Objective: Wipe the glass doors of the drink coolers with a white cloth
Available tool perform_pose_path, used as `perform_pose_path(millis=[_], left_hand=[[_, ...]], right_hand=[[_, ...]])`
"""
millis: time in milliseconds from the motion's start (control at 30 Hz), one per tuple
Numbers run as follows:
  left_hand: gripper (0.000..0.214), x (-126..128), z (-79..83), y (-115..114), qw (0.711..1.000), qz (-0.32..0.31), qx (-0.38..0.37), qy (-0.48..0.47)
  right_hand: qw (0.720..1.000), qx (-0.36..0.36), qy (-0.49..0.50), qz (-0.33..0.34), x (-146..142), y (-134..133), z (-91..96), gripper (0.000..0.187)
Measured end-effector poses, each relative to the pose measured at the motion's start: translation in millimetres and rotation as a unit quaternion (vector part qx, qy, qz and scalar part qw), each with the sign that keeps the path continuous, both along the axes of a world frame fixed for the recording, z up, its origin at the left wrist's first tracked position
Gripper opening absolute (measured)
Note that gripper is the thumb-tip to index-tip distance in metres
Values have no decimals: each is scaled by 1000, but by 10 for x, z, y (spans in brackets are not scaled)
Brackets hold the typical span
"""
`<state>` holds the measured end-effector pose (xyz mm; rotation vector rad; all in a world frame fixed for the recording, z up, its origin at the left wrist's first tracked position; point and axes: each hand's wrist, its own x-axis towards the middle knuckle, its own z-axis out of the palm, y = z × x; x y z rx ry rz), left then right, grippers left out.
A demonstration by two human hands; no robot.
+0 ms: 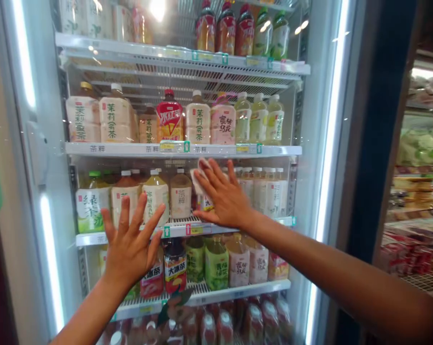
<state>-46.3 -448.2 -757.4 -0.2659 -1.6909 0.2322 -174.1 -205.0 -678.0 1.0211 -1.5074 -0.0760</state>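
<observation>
A glass-door drinks cooler [320,143] fills the view. My left hand [132,244] lies flat on the glass with its fingers spread, level with the third shelf. My right hand [223,196] presses a small white cloth [201,173] against the glass with flat fingers; most of the cloth is hidden under the palm. Behind the glass stand rows of bottled tea [180,191] with cream, green and red labels.
White wire shelves [180,149] carry price tags along their fronts. Lit strips run down both door edges. A dark frame [378,143] stands to the right, and beyond it are store shelves [417,230] with packaged goods.
</observation>
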Motion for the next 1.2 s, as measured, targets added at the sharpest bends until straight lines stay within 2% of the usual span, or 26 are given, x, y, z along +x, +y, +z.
perform_pose_path(millis=[67,100,133,267,333,400,467,533,600,700,767,800,867,933,1000,1067,1200], left_hand=[[71,39,71,-85,1000,8,4,6],[71,57,91,-122,1000,12,8,8],[72,75,97,-157,1000,14,12,9],[71,143,21,-287,1000,13,25,7],[70,171,-20,-351,1000,12,25,3],[70,198,-33,-416,1000,14,26,7],[70,229,-20,-482,999,22,28,13],[71,274,-5,-548,999,30,35,17],[73,337,-8,-609,998,37,44,14],[75,448,-54,-690,997,50,58,-8],[75,512,-88,-737,996,56,71,-20],[74,537,-99,-760,995,58,77,-24],[72,569,-104,-799,995,65,79,-23],[72,589,-91,-826,994,77,71,-20],[73,607,-80,-837,994,83,65,-11],[73,628,-87,-832,994,81,68,-5],[73,665,-133,-812,995,79,57,-5]], right_hand=[[999,-32,-8,-7,65,-192,297,103],[1000,-26,-10,-5,107,-283,334,105],[1000,-1,-9,2,149,-363,295,106],[982,179,27,49,249,-547,-146,103],[970,232,50,60,259,-598,-144,97],[973,220,51,52,270,-679,105,94],[988,149,30,38,303,-802,434,98],[996,81,16,29,361,-943,610,105],[995,92,30,28,427,-1064,514,108],[973,216,79,35,503,-1166,103,103],[951,289,101,40,526,-1204,-19,98],[946,305,105,41,529,-1228,25,97],[955,277,94,39,525,-1299,295,96],[981,180,63,40,519,-1393,643,99],[993,100,45,53,523,-1477,830,104],[990,105,64,71,535,-1525,731,108],[954,246,145,87,535,-1528,190,101]])
